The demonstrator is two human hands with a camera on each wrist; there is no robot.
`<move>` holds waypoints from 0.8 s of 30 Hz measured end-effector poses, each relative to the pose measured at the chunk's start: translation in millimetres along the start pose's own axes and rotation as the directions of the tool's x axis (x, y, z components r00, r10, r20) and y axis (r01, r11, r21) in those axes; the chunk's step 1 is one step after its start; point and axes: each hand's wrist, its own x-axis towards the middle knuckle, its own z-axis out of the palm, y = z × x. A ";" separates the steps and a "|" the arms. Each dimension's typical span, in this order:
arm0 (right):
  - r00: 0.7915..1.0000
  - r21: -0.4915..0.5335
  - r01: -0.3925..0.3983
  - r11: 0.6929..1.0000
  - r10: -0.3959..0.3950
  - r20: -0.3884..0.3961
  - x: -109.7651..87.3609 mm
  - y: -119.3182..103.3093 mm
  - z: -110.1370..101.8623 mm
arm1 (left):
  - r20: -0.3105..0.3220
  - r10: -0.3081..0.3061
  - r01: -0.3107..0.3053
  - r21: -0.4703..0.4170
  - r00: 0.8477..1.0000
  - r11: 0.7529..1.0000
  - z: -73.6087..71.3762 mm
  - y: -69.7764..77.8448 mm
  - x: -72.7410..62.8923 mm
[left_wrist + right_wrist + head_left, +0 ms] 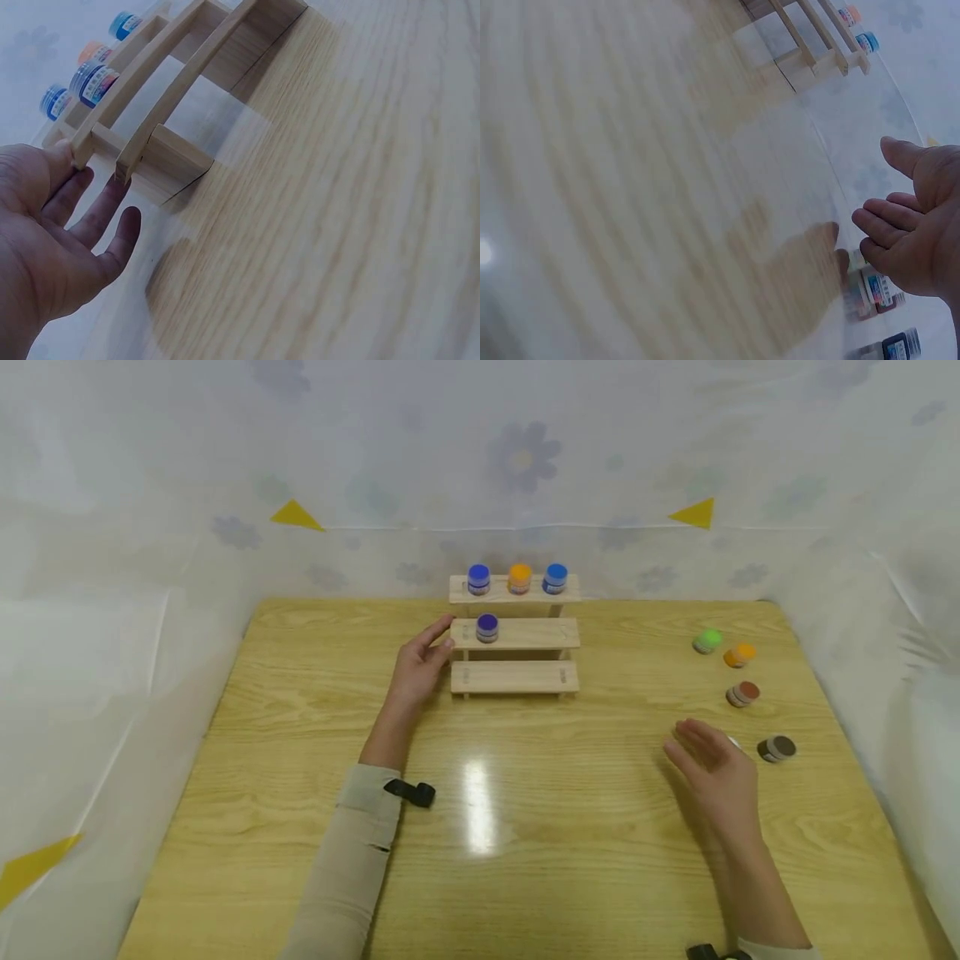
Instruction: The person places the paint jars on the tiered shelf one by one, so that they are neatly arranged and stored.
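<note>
A three-step wooden rack [514, 677] stands at the back of the table. My left hand [422, 670] holds its left end, thumb and fingers at the end of the middle shelf. On the top shelf sit a dark blue paint jar [478, 580], an orange paint jar [519, 579] and a blue paint jar [555, 578]. A purple paint jar [487, 628] is at the left of the middle shelf; the bottom shelf bears no jar. My right hand [722, 781] hovers over the right side of the table, fingers loosely bent, holding nothing.
Loose paint jars stand at the right: a green one [707, 641], an orange one [740, 655], a brown one [742, 694] and a black one [777, 748]. A white lid [734, 742] peeks out behind my right hand. A pale flowered sheet [420, 460] encloses the table.
</note>
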 end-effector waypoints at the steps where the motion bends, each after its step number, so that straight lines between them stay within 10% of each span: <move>1: 1.000 0.017 -0.006 1.000 0.006 0.004 -2.2 3.1 -3.8 | 0.000 -0.001 0.001 0.001 1.000 1.000 0.3 -0.8 0.2; 7: 0.998 0.176 -0.059 0.983 0.060 0.001 -12.4 12.8 -22.4 | -0.002 0.000 0.000 0.007 1.000 1.000 0.1 -2.2 0.6; 13: 0.991 0.078 -0.102 0.992 0.108 -0.082 -19.2 12.1 -37.0 | 0.009 0.002 -0.002 -0.006 1.000 1.000 0.5 -1.4 0.8; 18: 0.962 -0.030 -0.172 0.985 0.162 -0.221 -21.4 12.8 -47.7 | 0.008 -0.013 0.013 -0.013 1.000 1.000 1.0 -1.4 0.7; 24: 0.926 0.088 -0.202 0.975 0.220 -0.308 -13.4 17.1 -53.4 | 0.000 -0.013 0.013 -0.030 1.000 0.999 -0.2 -1.2 1.8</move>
